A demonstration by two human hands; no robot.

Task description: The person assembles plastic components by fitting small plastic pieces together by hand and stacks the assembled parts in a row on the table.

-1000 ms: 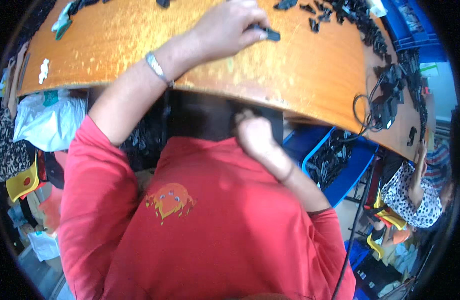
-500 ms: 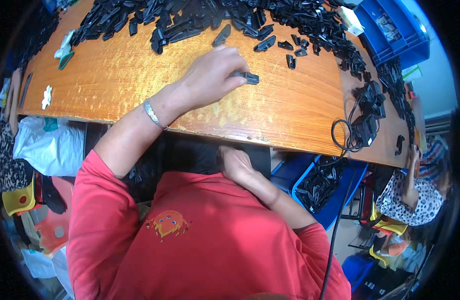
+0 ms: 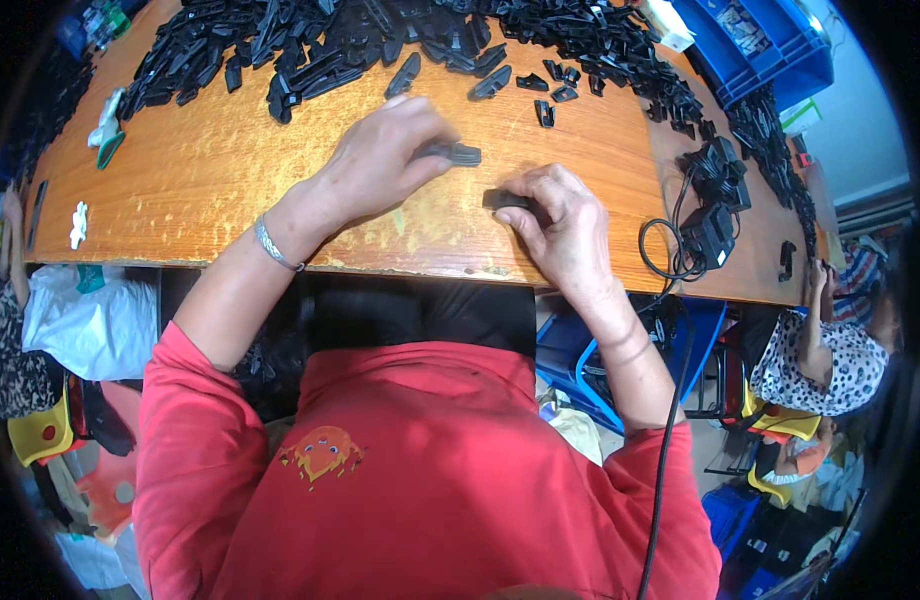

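My left hand (image 3: pixel 380 160), a little blurred, is above the wooden tabletop (image 3: pixel 320 225) with its fingers closed on a small black plastic part (image 3: pixel 464 155) that sticks out to the right. To its right and nearer the table's front edge, my right hand (image 3: pixel 572 228) pinches a second black plastic part (image 3: pixel 504 199), which points left. The two parts are close together but apart. Just beyond my hands lie loose black clip-like pieces (image 3: pixel 492 83), (image 3: pixel 546 113), in front of a large heap of similar pieces (image 3: pixel 320 50).
A blue crate (image 3: pixel 780 85) stands at the far right. Black power adaptors with a looped cable (image 3: pixel 708 238) lie on the table's right. At the left are a white-and-green object (image 3: pixel 108 130) and a small white piece (image 3: pixel 79 225). Other people sit at both sides; a white bag (image 3: pixel 90 320) hangs left.
My right hand has come up from my lap onto the table area and now holds a black part. My left hand stays closed on its part. The view has shifted slightly.
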